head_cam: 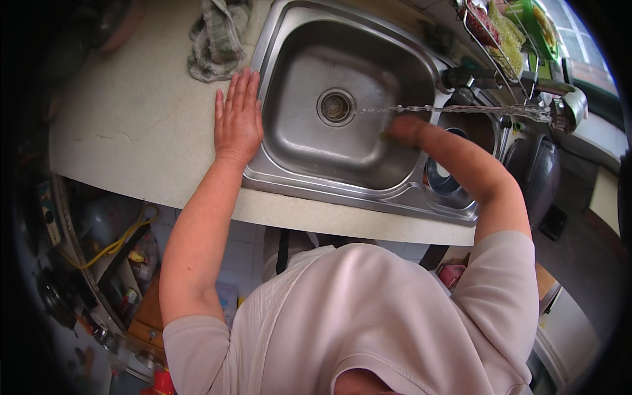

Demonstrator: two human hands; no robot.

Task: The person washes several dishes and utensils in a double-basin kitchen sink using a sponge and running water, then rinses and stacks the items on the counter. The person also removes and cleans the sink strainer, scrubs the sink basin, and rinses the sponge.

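My left hand (239, 116) lies flat on the pale countertop (148, 128), fingers extended, against the left rim of the stainless steel sink (316, 153). Just beyond its fingertips is a crumpled grey-green cloth (216, 47). Over the right part of the basin is my right hand (406, 130), blurred; something greenish shows at its fingertips, too unclear to name, and its grip cannot be told. Close beside that hand, a stream of water (469, 109) runs from the faucet (568, 108) toward the drain strainer (336, 106).
A smaller basin at the right holds a round pan or bowl (444, 173). Behind the faucet, a wire rack (481, 37) holds mesh scrubbers and a green container (540, 29). A dark grey appliance or container (535, 173) stands farther right. Below the counter's left are shelves with a yellow cord (116, 244).
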